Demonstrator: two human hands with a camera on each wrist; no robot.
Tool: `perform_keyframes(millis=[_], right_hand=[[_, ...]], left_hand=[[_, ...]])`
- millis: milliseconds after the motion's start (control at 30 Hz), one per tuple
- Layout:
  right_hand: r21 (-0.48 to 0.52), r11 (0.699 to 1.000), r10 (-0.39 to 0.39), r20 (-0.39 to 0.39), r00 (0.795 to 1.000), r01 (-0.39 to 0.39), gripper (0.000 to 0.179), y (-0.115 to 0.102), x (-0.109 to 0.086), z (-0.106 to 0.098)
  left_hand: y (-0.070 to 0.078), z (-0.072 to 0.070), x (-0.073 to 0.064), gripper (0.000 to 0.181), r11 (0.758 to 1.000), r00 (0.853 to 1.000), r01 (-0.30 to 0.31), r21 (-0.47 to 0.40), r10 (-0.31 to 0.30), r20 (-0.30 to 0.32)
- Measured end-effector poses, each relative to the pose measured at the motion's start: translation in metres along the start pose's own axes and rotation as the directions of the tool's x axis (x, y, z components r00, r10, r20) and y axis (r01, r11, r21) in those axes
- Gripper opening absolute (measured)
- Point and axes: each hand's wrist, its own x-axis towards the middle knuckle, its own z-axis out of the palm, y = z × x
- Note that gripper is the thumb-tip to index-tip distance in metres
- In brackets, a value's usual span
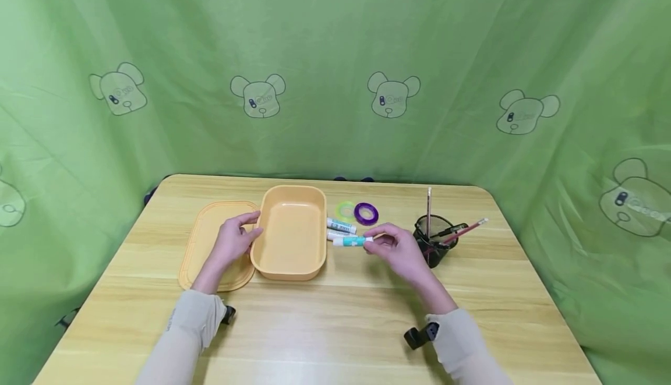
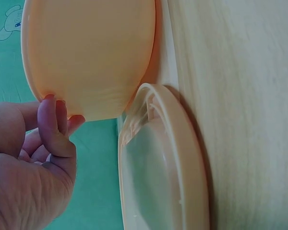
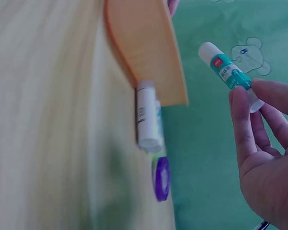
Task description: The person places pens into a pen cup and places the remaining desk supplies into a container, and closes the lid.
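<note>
A pale orange plastic box (image 1: 288, 239) stands uncovered on the table, nothing inside it. My left hand (image 1: 233, 239) pinches its left rim; in the left wrist view the fingertips (image 2: 49, 98) meet the box wall (image 2: 91, 52). Between the thumb and fingers of my right hand (image 1: 395, 248) is a white and teal glue stick (image 1: 348, 241), held by one end above the table, just right of the box. Two more glue sticks, one of them nearest the tape (image 1: 342, 225), lie against the box's right side. The right wrist view shows the held glue stick (image 3: 225, 69) tilted.
The matching orange lid (image 1: 201, 245) lies left of the box, partly beneath my left hand. Behind the glue sticks are a purple tape roll (image 1: 366, 214) and a yellow-green one (image 1: 344, 211). A black mesh pen cup (image 1: 434, 251) with pencils stands beyond my right hand.
</note>
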Motion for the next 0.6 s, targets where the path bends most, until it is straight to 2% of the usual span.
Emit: perform_keyframes(millis=[100, 300, 600], right_hand=[[0.029, 0.999, -0.015, -0.033, 0.999, 0.016, 0.029, -0.005, 0.002, 0.0], [0.138, 0.99, -0.016, -0.068, 0.998, 0.025, 0.03, -0.007, 0.013, 0.011], [0.194, 0.98, -0.009, -0.171, 0.985, 0.042, 0.026, -0.011, 0.037, 0.046]], left_hand=[[0.002, 0.001, 0.001, 0.049, 1.0, 1.0, 0.003, 0.007, -0.003, 0.001], [0.001, 0.002, 0.0, 0.048, 1.0, 1.0, -0.006, 0.006, 0.006, -0.002], [0.001, 0.002, 0.0, 0.048, 1.0, 1.0, -0.003, 0.009, 0.003, 0.001]])
